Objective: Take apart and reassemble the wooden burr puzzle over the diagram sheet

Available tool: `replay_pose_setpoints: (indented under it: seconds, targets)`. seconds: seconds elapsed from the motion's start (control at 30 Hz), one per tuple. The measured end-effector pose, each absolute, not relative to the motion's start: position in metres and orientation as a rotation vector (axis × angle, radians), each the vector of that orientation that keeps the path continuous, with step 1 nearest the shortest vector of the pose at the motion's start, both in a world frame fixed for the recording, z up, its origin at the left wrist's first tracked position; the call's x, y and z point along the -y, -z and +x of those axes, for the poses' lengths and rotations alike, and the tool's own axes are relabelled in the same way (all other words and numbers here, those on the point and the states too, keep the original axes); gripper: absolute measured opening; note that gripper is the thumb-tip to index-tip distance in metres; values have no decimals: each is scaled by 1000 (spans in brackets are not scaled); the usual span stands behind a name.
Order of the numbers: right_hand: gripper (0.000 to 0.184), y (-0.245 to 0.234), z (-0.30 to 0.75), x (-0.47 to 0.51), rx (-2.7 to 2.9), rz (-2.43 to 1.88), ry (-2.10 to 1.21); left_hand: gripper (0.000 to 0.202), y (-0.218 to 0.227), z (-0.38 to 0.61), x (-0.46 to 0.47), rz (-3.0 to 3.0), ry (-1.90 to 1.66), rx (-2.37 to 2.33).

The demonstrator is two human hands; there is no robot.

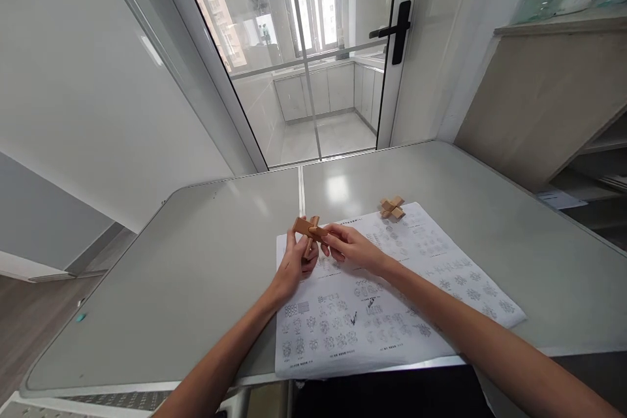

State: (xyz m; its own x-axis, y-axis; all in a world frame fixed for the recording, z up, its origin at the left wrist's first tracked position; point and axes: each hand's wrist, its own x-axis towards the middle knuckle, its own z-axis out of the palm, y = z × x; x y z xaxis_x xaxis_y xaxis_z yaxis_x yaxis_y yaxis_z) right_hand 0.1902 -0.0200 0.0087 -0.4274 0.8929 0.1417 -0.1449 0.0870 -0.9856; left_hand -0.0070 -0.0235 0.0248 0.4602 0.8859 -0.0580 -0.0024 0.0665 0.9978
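Both of my hands hold a small wooden puzzle (308, 229) of crossed bars just above the table. My left hand (292, 266) grips it from below and the left, fingers curled round the upright bar. My right hand (349, 246) pinches the end of a horizontal bar from the right. Under the hands lies a white printed sheet (392, 300) covered with small diagrams. A second wooden puzzle (392, 208), a finished cross shape, rests on the far edge of that sheet, to the right of my hands.
The grey table (186, 274) is made of two halves joined by a seam (300, 189). A glass door with a black handle (399, 29) stands behind it. A wooden shelf unit (553, 91) rises at the right. A small teal object (80, 317) lies near the table's left edge.
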Motion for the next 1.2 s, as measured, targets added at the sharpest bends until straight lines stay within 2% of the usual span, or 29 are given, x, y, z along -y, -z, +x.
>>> replay_pose_setpoints:
  seconds: [0.13, 0.3, 0.43, 0.5, 0.8, 0.9, 1.07, 1.2]
  targets:
    - [45, -12, 187, 27, 1546, -800, -1438, 71, -14, -10, 25, 1487, -819, -885]
    - [45, -8, 190, 25, 1574, -791, -1461, 75, -10, -14, 23, 1510, -758, -888]
    - [43, -7, 193, 23, 1648, -834, -1273, 80, -14, -15, 21, 1533, -713, -855]
    - [42, -8, 193, 23, 1643, -836, -1248, 80, -16, -15, 21, 1560, -706, -857]
    - [48, -7, 189, 21, 1390, -752, -1535, 83, -28, -15, 21, 1457, -782, -787]
    - [44, -3, 193, 19, 1273, -699, -1585, 79, -36, -14, 20, 1304, -760, -618]
    - [39, 4, 197, 16, 1208, -675, -1599, 85, -40, -11, 22, 1164, -780, -589]
    - [41, 3, 197, 17, 1236, -718, -1517, 72, -36, -10, 21, 1075, -846, -643]
